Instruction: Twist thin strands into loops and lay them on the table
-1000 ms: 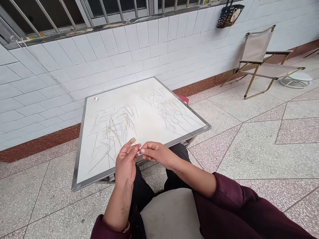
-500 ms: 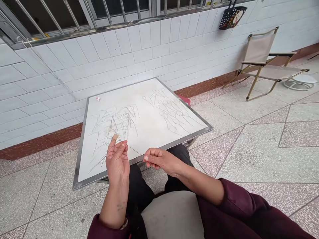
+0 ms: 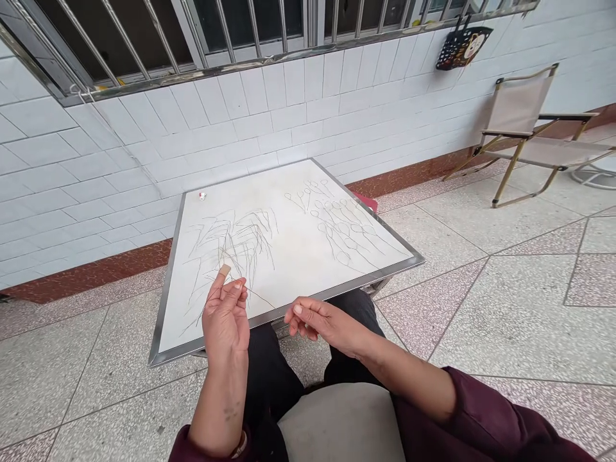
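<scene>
My left hand [image 3: 226,314] is raised over the table's near edge, thumb and fingertips pinched on a thin dark strand [image 3: 261,298] that slants down to the right. A tan wrap covers the tip of one finger. My right hand [image 3: 308,317] is by the same edge, its fingers curled and its thumb laid against the index finger. I cannot make out anything in it. Several bent strands [image 3: 255,224] lie in a loose heap on the white table [image 3: 289,269], beyond my left hand. Several strands with looped ends [image 3: 344,228] are spread on the table's right side.
A small red and white object [image 3: 202,196] sits at the table's far left corner. Behind stands a white tiled wall [image 3: 240,141] with a barred window. A dark basket [image 3: 462,48] hangs there, and a folding chair [image 3: 520,115] stands at right.
My view has shifted, so the table appears further right and slightly lower. The right hand has moved a little away from the left, and its fingers look looser. My left hand keeps its pinch.
</scene>
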The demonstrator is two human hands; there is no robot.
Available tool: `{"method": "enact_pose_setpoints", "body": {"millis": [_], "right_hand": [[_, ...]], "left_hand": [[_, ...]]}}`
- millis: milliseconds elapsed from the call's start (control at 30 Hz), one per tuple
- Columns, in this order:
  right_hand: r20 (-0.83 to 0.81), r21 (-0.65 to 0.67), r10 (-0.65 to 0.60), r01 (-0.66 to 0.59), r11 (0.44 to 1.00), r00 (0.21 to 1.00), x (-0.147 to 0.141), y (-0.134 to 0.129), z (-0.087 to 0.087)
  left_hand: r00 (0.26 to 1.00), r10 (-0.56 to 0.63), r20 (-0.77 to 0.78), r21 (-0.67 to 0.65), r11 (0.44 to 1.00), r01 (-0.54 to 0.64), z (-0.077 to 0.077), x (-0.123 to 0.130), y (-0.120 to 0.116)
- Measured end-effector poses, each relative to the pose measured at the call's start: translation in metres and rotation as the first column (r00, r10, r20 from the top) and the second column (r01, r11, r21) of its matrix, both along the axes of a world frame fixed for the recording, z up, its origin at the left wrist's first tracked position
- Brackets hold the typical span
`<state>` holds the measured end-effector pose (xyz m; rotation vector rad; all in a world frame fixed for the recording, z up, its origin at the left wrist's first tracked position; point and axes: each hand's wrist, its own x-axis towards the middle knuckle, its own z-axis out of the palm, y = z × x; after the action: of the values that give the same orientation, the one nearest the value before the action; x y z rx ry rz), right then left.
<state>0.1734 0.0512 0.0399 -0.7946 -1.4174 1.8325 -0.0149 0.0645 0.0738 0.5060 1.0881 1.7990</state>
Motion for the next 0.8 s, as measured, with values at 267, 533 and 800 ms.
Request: {"method": "enact_pose_setpoints", "body": {"millis": [267, 533, 800], "right_hand": [[-0.015, -0.070, -0.070, 0.069, 0.995, 0.997, -0.007, -0.003, -0.001], [0.197, 0.134, -0.273, 0.250, 0.959, 0.942, -0.011, -0.006, -0.004], [0.265, 0.445, -0.387, 0.245, 0.862, 0.883, -0.008, -0.009, -0.009]], "left_hand": [[0.997, 0.000, -0.080, 0.020, 1.000, 0.002, 0.001, 0.005, -0.006], [0.991, 0.047, -0.129, 0.011, 0.999, -0.046, -0.003, 0.006, -0.005], [0.989, 0.076, -0.126, 0.020, 0.997, -0.074, -0.004, 0.010, -0.005]]}}
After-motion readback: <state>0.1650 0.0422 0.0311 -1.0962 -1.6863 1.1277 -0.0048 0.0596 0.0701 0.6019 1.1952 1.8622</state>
